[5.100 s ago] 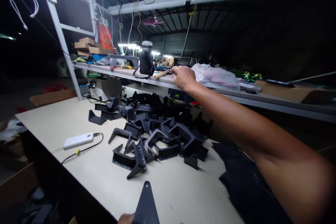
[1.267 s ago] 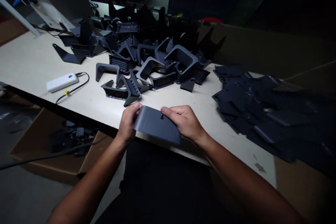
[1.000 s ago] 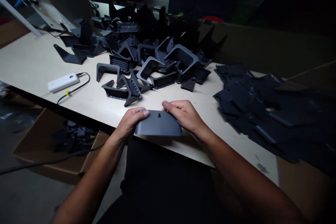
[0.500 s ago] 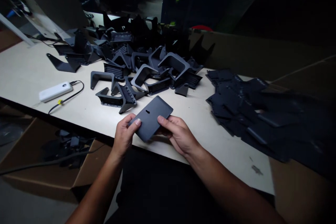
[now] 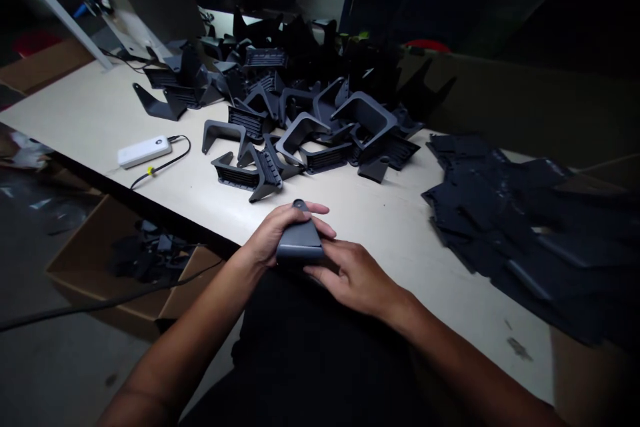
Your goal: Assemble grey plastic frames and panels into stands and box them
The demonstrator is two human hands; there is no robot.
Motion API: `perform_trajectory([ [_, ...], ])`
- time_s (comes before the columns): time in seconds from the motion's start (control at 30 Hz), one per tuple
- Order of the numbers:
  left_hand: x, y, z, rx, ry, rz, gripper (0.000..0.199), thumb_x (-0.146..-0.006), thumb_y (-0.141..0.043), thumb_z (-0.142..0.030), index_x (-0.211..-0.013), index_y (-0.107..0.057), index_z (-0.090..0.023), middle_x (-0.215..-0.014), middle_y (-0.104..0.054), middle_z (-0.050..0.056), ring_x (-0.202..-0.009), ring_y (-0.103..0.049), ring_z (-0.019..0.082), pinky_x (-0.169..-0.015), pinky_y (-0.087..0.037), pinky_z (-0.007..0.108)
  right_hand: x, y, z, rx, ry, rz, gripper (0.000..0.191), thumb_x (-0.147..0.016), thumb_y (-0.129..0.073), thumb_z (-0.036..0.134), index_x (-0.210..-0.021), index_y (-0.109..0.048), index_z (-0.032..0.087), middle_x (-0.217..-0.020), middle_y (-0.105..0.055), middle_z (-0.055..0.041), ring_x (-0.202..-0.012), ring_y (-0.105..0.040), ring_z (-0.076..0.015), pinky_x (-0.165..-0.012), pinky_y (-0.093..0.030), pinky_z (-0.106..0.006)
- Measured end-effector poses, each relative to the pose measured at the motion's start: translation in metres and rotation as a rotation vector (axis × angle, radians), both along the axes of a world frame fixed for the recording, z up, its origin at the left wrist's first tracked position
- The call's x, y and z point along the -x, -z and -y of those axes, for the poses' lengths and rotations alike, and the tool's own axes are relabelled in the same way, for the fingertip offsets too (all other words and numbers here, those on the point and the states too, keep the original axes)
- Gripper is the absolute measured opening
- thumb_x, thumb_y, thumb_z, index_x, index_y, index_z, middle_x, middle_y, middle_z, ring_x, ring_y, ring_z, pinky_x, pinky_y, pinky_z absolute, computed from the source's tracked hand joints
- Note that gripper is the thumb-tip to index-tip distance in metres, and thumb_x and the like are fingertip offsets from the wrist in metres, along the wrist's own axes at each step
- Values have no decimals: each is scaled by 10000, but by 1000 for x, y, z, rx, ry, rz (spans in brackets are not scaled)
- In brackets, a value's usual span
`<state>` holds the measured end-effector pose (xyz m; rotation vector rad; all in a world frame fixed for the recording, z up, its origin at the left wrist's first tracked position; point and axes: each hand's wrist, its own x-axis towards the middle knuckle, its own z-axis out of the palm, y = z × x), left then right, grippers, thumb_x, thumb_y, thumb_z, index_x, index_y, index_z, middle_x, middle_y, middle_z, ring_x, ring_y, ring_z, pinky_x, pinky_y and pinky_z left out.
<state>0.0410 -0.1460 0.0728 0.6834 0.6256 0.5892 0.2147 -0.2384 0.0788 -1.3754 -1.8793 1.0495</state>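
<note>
Between my two hands is a dark grey plastic bracket (image 5: 300, 243), held up over the table's front edge. One tapered side with a small round hole at its tip faces up. My left hand (image 5: 273, 233) is closed round its left side, thumb across the upper face. From the right, my right hand (image 5: 350, 273) pinches the lower right edge between thumb and fingers; part of those fingers is hidden behind the bracket. Just beyond my hands lies a heap of similar U-shaped brackets (image 5: 367, 117), some showing ribbed inner sides.
Flat dark panels (image 5: 475, 193) are piled on the right of the pale table (image 5: 400, 227). A white power bank (image 5: 144, 151) with a black cable lies at the left. Below the front edge stands a cardboard box (image 5: 85, 253) holding dark parts, with a cable across it.
The bracket has been turned in my hands: its broad slotted face was up, now a tapered side shows. My left hand has shifted over its top. The camera view has swung left.
</note>
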Motion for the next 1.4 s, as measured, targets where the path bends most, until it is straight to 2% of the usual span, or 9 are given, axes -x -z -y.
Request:
perform_trajectory([
  [0.2, -15, -7, 17, -63, -220, 35, 87, -849, -627, -240, -919, -606, -192, -717, -766, 62, -847, -764, 284, -842, -590, 413, 12, 5, 9, 125, 200, -461, 366, -987, -669, 455, -1242, -696, 193, -1185, -721, -76, -1106, -662, -272, -990, -521, -393],
  [0.33, -19, -15, 25, -116, -288, 2, 83, -840, -654, -244, -880, -596, -200, -667, -731, 21, -834, -767, 272, -881, -587, 418, 26, 12, 16, 54, 325, -529, 484, -961, -692, 489, -1335, -663, 183, -1309, -686, -104, -1248, -614, -333, -1095, -471, -441],
  [0.47, -16, -20, 27, -115, -305, 12, 94, -836, -664, -255, -873, -594, -204, -658, -712, 4, -824, -771, 273, -896, -588, 444, 28, 12, 12, 12, 306, -549, 495, -952, -717, 455, -1361, -662, 181, -1365, -666, -109, -1311, -584, -338, -1170, -406, -447],
  [0.57, -12, -17, 25, -129, -351, -8, 55, -846, -636, -235, -877, -601, -205, -660, -709, -3, -812, -771, 266, -891, -593, 443, 23, 9, 7, 65, 255, -536, 451, -942, -735, 456, -1300, -698, 184, -1277, -698, -102, -1269, -601, -325, -1136, -443, -436],
  [0.7, -11, -13, 24, -118, -302, 40, 77, -878, -614, -279, -888, -613, -203, -669, -717, 13, -812, -765, 266, -892, -590, 440, 23, 7, 6, 108, 251, -508, 473, -881, -802, 482, -1230, -725, 172, -1129, -724, -84, -1071, -675, -293, -971, -548, -398],
  [0.83, -12, -17, 27, -131, -353, 17, 72, -878, -619, -273, -865, -610, -203, -655, -719, 14, -822, -763, 266, -901, -582, 424, 33, 14, 9, 64, 308, -530, 622, -824, -865, 462, -1354, -675, 198, -1252, -705, -99, -1210, -641, -329, -1041, -528, -428],
  [1.0, -9, -22, 36, -162, -367, 27, 103, -894, -629, -301, -864, -604, -206, -675, -734, 23, -859, -764, 272, -923, -572, 430, 42, 21, 17, -51, 349, -510, 617, -822, -874, 410, -1369, -673, 206, -1311, -681, -99, -1347, -553, -349, -1136, -461, -436],
  [1.33, -8, -8, 35, -66, -335, 48, 100, -904, -599, -306, -892, -599, -207, -701, -740, 31, -899, -760, 275, -910, -573, 423, 30, 12, 15, 48, 298, -471, 629, -825, -871, 444, -1373, -674, 206, -1298, -712, -99, -1241, -638, -340, -1037, -536, -426],
  [1.4, -6, -8, 33, -23, -333, 56, 103, -900, -594, -310, -881, -592, -208, -700, -742, 36, -894, -759, 279, -900, -576, 425, 23, 11, 16, 68, 259, -457, 537, -880, -816, 455, -1342, -693, 212, -1227, -735, -91, -1164, -674, -320, -994, -552, -411],
])
